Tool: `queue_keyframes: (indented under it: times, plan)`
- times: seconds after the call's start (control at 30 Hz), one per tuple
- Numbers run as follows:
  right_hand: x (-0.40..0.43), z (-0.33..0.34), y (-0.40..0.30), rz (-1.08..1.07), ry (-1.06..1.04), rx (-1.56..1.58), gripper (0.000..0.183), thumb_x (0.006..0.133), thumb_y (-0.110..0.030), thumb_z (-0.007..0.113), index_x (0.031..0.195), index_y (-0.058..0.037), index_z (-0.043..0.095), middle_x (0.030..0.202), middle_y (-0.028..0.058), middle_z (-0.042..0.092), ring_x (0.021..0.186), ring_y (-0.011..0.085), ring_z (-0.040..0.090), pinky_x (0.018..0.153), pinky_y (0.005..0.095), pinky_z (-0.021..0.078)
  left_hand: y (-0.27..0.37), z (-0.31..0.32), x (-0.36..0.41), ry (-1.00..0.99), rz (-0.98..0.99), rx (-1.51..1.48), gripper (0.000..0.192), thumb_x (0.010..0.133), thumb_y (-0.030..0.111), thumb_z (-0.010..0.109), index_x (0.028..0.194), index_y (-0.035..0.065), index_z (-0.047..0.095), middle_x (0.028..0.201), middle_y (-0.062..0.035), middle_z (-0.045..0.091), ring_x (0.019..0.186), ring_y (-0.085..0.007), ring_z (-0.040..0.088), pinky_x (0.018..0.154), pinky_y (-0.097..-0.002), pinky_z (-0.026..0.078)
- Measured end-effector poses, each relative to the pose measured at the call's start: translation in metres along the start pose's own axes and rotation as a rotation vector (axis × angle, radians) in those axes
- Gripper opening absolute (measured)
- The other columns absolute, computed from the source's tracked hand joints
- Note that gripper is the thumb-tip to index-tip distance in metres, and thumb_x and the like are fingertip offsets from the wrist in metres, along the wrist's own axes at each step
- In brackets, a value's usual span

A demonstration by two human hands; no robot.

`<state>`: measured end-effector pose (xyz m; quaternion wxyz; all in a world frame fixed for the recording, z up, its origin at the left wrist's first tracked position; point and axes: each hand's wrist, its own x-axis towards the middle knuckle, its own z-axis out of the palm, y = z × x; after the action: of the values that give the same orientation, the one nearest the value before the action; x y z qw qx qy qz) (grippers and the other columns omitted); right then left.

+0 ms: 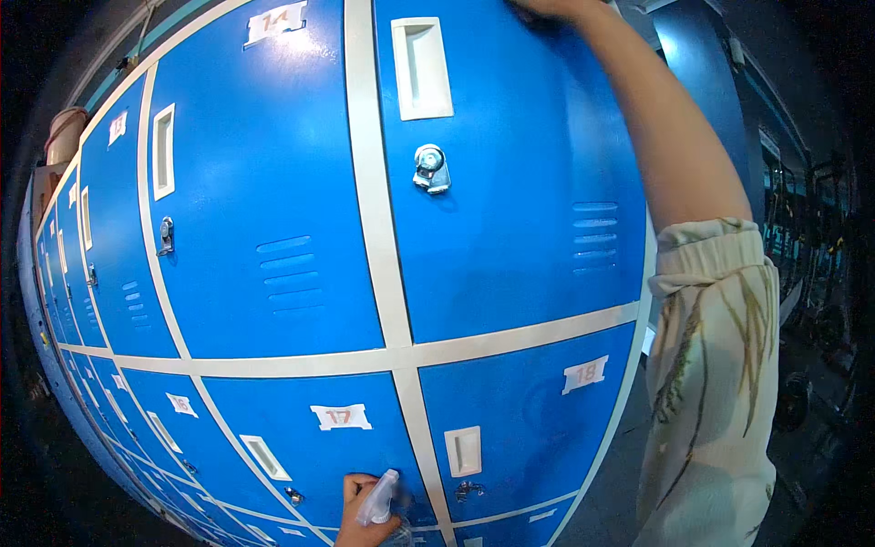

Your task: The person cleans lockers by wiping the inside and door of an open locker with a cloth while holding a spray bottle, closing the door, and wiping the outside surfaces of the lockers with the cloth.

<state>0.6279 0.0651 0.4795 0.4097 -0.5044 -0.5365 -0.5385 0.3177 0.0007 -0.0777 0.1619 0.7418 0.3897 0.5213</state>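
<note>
My left hand (pixel 364 514) grips a clear plastic spray bottle (pixel 380 498) at the bottom of the view, in front of a lower blue locker door (pixel 287 403). The bottle's white, see-through spray head points up and right; its body is partly cut off by the frame. My right arm reaches up along the right side, and my right hand (pixel 557 5) shows only in part at the top edge. It lies against the upper blue locker door (pixel 492 239). Something dark shows under the fingers, too cut off to name.
Rows of blue lockers with cream frames (pixel 380 171) curve away to the left. Doors carry recessed white handles (pixel 422 68), metal hasp locks (pixel 431 168), vent slots and paper number tags. A bucket (pixel 66 133) stands atop the far left end. Gym equipment (pixel 813 225) fills the dark right side.
</note>
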Motion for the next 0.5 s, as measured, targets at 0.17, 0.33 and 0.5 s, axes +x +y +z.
queue_keyframes:
  times: [0.17,0.33,0.5]
  plan:
    - [-0.036,0.02,0.057,0.079,0.109,0.118,0.061,0.095,-0.059,0.034,0.148,-0.0275,0.033,0.158,0.0092,0.022,0.146,0.0335,0.016,0.112,0.0649,0.0155,-0.002,0.002,-0.004,0.005,-0.129,-0.028,0.064,0.062,0.006,0.071,0.125,0.0039,0.059,0.106,-0.01,0.044,0.097,-0.0284,0.052,0.084,-0.0375,0.044]
    - [-0.118,0.043,0.075,0.088,0.179,0.238,0.056,0.094,-0.048,0.046,0.145,-0.0256,0.041,0.156,0.012,0.025,0.144,0.0348,0.021,0.111,0.0622,0.0181,-0.006,0.004,-0.002,0.002,-0.196,-0.096,0.06,0.057,0.0,0.07,0.116,0.0012,0.056,0.105,-0.0065,0.04,0.096,-0.0215,0.05,0.084,-0.0316,0.043]
    - [-0.248,0.056,0.048,-0.006,0.377,0.3,0.038,0.092,-0.037,0.052,0.129,-0.0289,0.058,0.15,0.0075,0.039,0.14,0.0333,0.03,0.109,0.0577,0.02,-0.011,0.004,-0.003,0.019,-0.258,-0.224,0.058,0.053,0.001,0.068,0.11,-0.0026,0.061,0.105,-0.0083,0.038,0.097,-0.0227,0.048,0.083,-0.0303,0.043]
